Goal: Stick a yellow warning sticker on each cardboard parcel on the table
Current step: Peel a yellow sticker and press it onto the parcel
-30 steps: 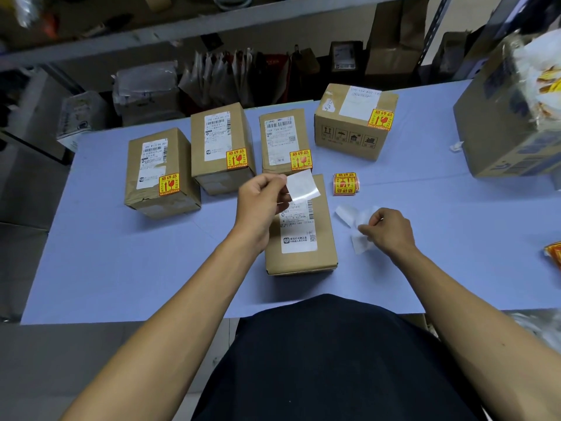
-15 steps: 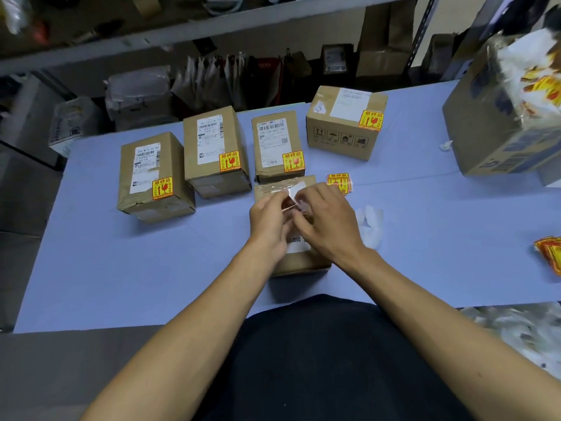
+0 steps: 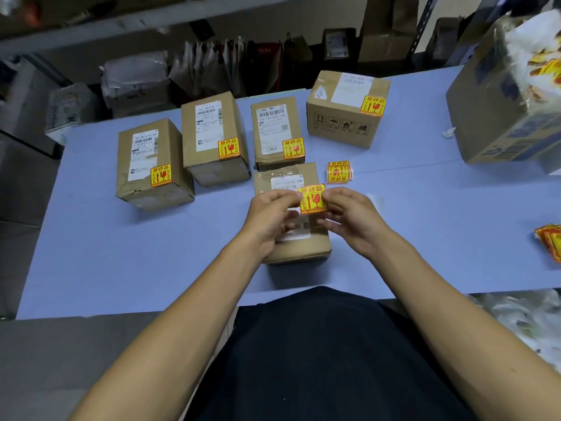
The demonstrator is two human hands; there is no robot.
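Since a moment ago, the white backing has gone from my fingers and a yellow warning sticker [image 3: 313,198] is now facing up between my two hands. I am pinching its left edge in the grip of my left hand [image 3: 271,218] and its right edge in the grip of my right hand [image 3: 353,218], fingers curled, holding it flat just above the nearest parcel [image 3: 296,244], over the white shipping label [image 3: 287,181] on its top.

That parcel is lying on the blue table [image 3: 121,262] straight ahead of me. Four more parcels are standing in a row beyond it, each already wearing a yellow sticker: one at 10 o'clock [image 3: 153,164], one at 11 o'clock [image 3: 214,138], one at 12 o'clock [image 3: 277,132] touching the near parcel's far end, and one at 1 o'clock [image 3: 347,109]. A small stack of stickers [image 3: 339,172] is sitting just beside the near parcel at 1 o'clock. A big carton [image 3: 504,98] is standing at 2 o'clock, and loose stickers [image 3: 550,241] are lying at 3 o'clock.
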